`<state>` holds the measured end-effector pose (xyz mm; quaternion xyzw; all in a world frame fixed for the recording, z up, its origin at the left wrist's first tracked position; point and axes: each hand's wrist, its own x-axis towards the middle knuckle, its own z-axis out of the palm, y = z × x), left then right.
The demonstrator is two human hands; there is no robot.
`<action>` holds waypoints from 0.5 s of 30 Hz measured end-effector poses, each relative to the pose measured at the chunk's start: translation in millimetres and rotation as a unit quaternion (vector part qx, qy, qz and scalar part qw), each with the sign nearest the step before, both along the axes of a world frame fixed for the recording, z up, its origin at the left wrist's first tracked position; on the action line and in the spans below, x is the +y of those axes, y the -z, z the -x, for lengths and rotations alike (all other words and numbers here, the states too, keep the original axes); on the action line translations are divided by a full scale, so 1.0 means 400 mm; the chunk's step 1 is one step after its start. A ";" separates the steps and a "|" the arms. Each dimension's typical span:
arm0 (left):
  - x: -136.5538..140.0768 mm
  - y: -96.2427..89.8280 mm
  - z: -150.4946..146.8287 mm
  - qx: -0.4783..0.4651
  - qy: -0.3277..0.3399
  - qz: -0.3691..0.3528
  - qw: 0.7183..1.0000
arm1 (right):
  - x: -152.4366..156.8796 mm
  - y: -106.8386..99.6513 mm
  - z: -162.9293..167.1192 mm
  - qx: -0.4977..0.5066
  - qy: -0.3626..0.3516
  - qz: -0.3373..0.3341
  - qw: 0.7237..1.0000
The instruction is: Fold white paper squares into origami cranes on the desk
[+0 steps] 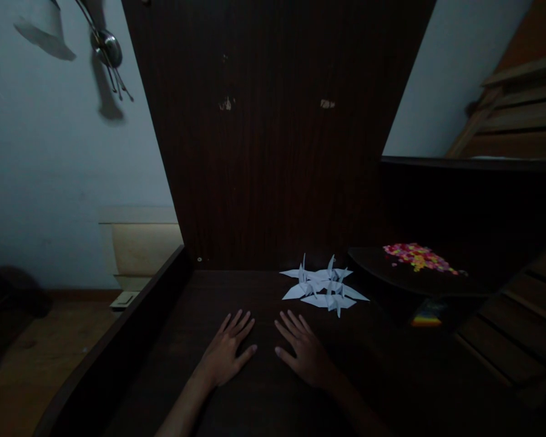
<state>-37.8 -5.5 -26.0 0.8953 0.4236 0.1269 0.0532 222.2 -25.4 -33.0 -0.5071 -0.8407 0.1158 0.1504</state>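
Fingers spread flat and holding nothing, my left hand (225, 355) and right hand (303, 355) lay on the dark desk (236, 291), bare wood between them, the white paper cranes (325, 285) just beyond the right fingertips, while dimness blurred the colourful bits (418, 257) near the right edge.

One head-worn camera looks forward and down, close over the dark wooden desk (264, 400) filling the lower centre of the frame.
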 end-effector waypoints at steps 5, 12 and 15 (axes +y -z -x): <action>0.002 0.004 0.000 -0.007 -0.001 0.005 1.000 | -0.001 -0.007 -0.002 0.003 -0.004 0.008 1.000; 0.003 -0.001 0.001 -0.007 0.003 0.022 1.000 | -0.003 -0.010 -0.001 0.010 -0.002 0.011 1.000; 0.001 -0.004 0.001 -0.006 0.001 0.026 1.000 | -0.003 -0.009 0.000 0.015 -0.003 0.012 1.000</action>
